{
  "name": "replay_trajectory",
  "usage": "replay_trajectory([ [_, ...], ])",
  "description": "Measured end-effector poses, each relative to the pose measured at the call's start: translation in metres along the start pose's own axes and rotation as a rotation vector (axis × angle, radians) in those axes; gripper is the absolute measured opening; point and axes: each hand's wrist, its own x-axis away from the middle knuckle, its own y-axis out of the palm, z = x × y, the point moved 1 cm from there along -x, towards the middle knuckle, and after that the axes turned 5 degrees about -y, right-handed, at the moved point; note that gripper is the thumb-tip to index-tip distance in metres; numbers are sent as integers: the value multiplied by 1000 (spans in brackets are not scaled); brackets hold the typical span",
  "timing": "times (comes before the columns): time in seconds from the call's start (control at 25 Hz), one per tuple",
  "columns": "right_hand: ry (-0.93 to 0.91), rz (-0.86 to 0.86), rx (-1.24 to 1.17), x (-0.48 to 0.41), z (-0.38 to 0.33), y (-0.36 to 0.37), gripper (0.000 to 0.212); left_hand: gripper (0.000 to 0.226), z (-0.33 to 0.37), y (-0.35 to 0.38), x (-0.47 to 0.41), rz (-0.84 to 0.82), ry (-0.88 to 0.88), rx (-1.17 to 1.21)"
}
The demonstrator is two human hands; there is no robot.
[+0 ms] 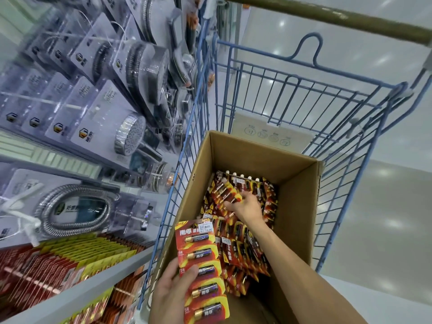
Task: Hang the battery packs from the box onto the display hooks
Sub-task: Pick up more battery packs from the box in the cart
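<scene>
While the left hand (173,291) grips a long red-and-yellow card strip of five blister-packed batteries (203,265) by its left edge, thumb laid across the front, the strip is held above the near left corner of the open brown cardboard box (299,206). Deeper in that box, the right hand (245,205) reaches down with its fingers on a tilted red battery pack (224,191) lying on top of the loose heap of red battery packs (243,251); whether those fingers have closed on it I cannot tell. The box sits inside a blue wire trolley (327,101) with an olive-green handle bar (327,16) across the top. To the left, rows of red and yellow battery cards (58,260) hang at the lower display beside a grey shelf (77,298). Above them hang round chrome shower heads in clear plastic packs (131,134) and a coiled chrome shower hose (72,206).
</scene>
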Motion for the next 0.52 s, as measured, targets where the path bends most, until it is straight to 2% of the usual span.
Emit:
replay_trajectory([
  [0.12,153,-85,-445,50,11,-22,52,37,3,-5,11,-44,23,25],
  [0.2,123,-124,-568,93,14,-40,49,44,6,-8,21,-73,41,31],
  [0.44,-141,-198,-621,210,8,-93,63,51,9,-15,58,-172,152,10],
  [0.52,-260,-202,-564,240,8,-105,62,42,1,-17,78,-171,194,47],
])
